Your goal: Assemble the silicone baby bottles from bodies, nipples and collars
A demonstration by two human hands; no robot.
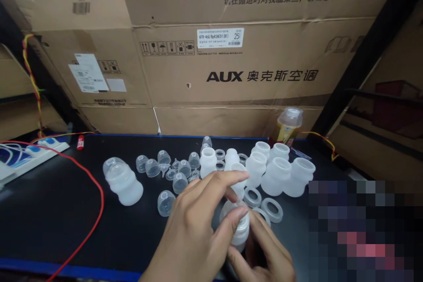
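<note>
My right hand [267, 253] is wrapped around the body of a small translucent baby bottle [241, 237], low at the front of the table. My left hand [200, 216] is closed over the top of this bottle, its thumb pressed against the collar and its index finger stretched out above. My fingers hide part of the bottle's top. Just beyond the hands stand several open frosted bottles [276, 177]. Loose screw rings [272, 209] lie beside my right hand. Left of them are clear dome caps [166, 203] and silicone nipples [164, 169].
A capped bottle [124, 183] stands apart on the left of the black table [132, 233]. A red cable [99, 194] loops across the left side near a power strip [36, 156]. Cardboard [178, 70] walls the back. A yellow-labelled bottle [287, 127] stands back right.
</note>
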